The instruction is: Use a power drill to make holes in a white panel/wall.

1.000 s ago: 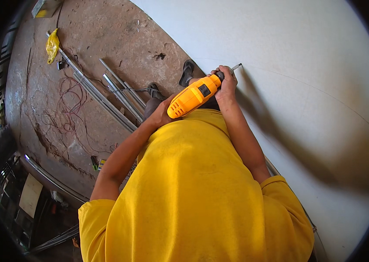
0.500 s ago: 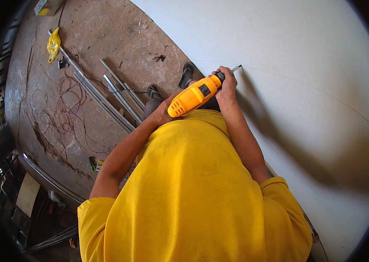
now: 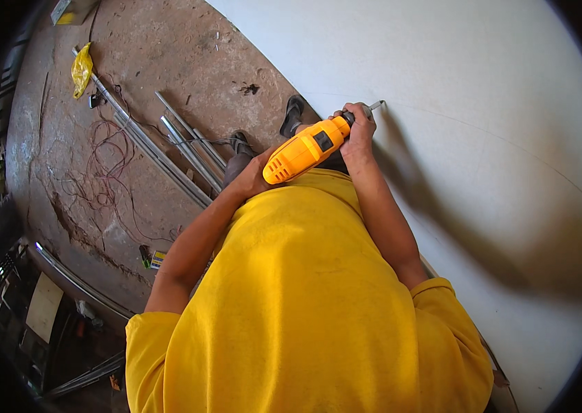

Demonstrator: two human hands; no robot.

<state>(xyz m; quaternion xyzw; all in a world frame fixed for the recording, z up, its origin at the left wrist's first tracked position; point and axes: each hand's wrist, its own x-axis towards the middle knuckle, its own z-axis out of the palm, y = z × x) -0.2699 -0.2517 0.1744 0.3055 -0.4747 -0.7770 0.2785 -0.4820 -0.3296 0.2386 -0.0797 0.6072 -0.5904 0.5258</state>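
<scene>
A yellow-orange power drill (image 3: pixel 299 157) with black vents and a dark label lies across the front of my body, angled up to the right. My left hand (image 3: pixel 255 175) is closed at its rear, around the handle, which the drill body mostly hides. Near the dark chuck, my right hand (image 3: pixel 358 132) wraps around the front end. From the chuck a thin bit (image 3: pixel 376 105) points at the large white wall panel (image 3: pixel 484 89). Its dark tip appears to meet the white surface, though contact is hard to confirm.
Several metal tubes (image 3: pixel 146 148) lie on the rough brown floor to the left, among tangled reddish cables (image 3: pixel 105 158). A yellow plastic bag (image 3: pixel 81 69) sits at the tubes' far end. Dark metal frames and a beige board (image 3: pixel 44 308) stand at lower left. A curved faint line crosses the white panel.
The drill has shifted very slightly, its bit tip a little farther right and up against the white panel. Both hands keep their hold.
</scene>
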